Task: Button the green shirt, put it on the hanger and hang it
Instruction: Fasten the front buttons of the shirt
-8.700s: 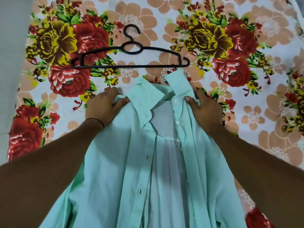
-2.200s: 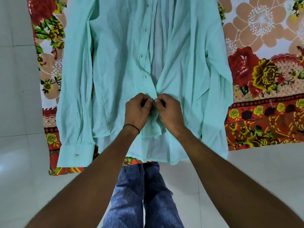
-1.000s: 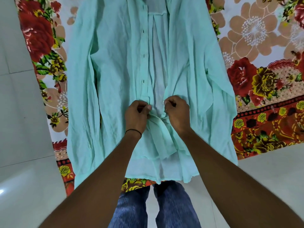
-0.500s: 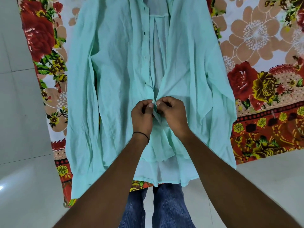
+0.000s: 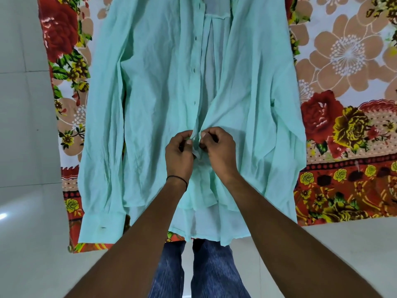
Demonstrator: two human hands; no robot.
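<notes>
Floral sheet (image 5: 343,61): left hand (image 5: 179,155), right hand (image 5: 219,150) pinch shirt (image 5: 154,82) placket.

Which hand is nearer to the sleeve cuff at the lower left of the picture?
Left. The left hand pinches the green shirt at its front, up and right of the cuff; the right hand pinches beside it, farther right.

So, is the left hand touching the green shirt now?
Touching. The head view shows the left hand pinching the green shirt at its front edge.
</notes>
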